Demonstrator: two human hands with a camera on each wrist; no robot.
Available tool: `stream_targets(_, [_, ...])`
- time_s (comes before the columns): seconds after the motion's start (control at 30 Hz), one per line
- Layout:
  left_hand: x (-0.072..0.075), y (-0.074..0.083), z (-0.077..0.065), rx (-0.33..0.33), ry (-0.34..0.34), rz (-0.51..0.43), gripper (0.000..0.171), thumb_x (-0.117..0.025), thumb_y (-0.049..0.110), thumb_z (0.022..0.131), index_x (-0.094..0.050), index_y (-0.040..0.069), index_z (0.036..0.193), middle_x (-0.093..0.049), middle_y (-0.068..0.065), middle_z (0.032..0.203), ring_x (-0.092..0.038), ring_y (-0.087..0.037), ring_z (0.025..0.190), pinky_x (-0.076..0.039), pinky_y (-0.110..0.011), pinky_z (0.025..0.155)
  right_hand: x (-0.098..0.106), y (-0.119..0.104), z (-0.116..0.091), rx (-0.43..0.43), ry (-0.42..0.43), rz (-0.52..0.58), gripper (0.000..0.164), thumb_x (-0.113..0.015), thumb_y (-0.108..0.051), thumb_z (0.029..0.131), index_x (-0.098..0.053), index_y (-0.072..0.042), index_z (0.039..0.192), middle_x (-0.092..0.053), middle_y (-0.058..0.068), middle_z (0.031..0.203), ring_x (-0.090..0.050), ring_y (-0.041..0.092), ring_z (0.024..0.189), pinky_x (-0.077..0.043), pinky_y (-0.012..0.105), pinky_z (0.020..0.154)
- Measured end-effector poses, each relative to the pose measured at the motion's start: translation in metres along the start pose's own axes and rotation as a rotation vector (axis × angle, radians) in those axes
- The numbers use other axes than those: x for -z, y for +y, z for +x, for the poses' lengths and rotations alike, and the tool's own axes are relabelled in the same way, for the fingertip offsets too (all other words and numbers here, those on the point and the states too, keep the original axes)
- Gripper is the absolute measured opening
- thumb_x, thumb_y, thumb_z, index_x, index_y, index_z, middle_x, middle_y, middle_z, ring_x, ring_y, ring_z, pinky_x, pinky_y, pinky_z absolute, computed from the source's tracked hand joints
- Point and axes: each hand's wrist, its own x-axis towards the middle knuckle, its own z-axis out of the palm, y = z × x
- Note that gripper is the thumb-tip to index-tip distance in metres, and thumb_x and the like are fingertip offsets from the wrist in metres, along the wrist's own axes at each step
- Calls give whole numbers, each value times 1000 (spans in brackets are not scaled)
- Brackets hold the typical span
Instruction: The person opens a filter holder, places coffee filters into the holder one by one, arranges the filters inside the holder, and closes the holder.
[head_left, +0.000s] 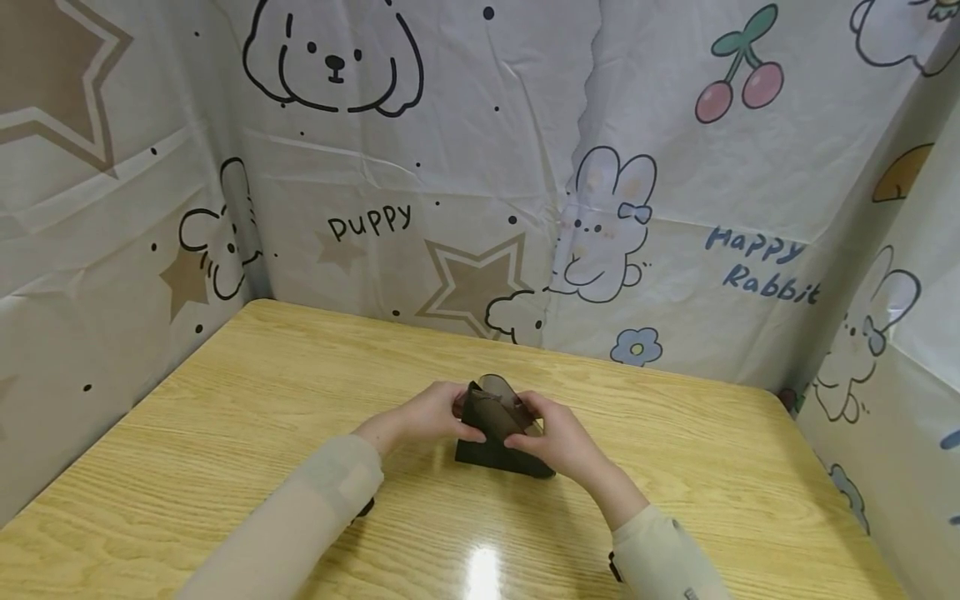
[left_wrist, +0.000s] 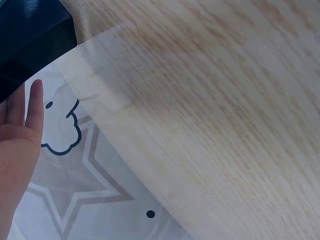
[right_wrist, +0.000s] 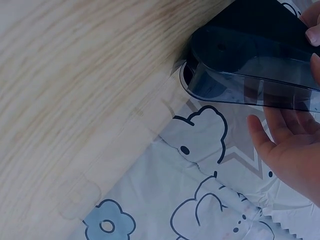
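Observation:
A small black case point(head_left: 502, 454) with a smoky see-through part point(head_left: 495, 387) stands low over the middle of the table. My left hand point(head_left: 435, 412) grips its left end, thumb on the near face and fingers round behind. From the other side my right hand point(head_left: 558, 433) holds it, thumb in front and fingers along the see-through part. A dark corner of the case point(left_wrist: 37, 37) fills the upper left of the left wrist view. In the right wrist view the rounded end of the see-through part point(right_wrist: 240, 82) overlaps the black body point(right_wrist: 255, 30). What lies inside is hidden.
The wood-grain table point(head_left: 247, 433) spreads on all sides of the hands. Light cloth point(head_left: 450, 150) printed with cartoon animals hangs behind the back edge and along both sides. A dark object point(head_left: 787, 398) sits by the far right corner.

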Motion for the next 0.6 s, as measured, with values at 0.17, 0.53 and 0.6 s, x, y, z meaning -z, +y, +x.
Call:
stream_targets(0.17, [0, -1, 0, -1, 3, 3, 36, -76, 13, 78, -62, 8, 110, -69, -4, 103, -64, -12, 94, -49, -30, 89, 0, 0, 0, -1, -1, 2, 48, -75, -16, 79, -56, -4, 122, -64, 7, 111, -59, 21, 101, -48, 43, 87])
stream_targets(0.53, [-1, -1, 0, 17, -1, -7, 36, -76, 13, 78, -61, 8, 111, -69, -4, 104, -64, -14, 95, -49, -31, 89, -1, -2, 0, -8, 2, -12, 48, -75, -14, 79, -56, -5, 123, -65, 7, 111, -59, 19, 99, -47, 43, 88])
stream_targets(0.6, [-1, -1, 0, 23, -1, -10, 36, -76, 13, 78, -61, 8, 111, -69, -4, 104, -64, -14, 96, -49, -31, 89, -1, -2, 0, -10, 2, -14, 49, -75, -13, 79, -56, -5, 124, -65, 7, 112, -59, 18, 99, -47, 43, 89])
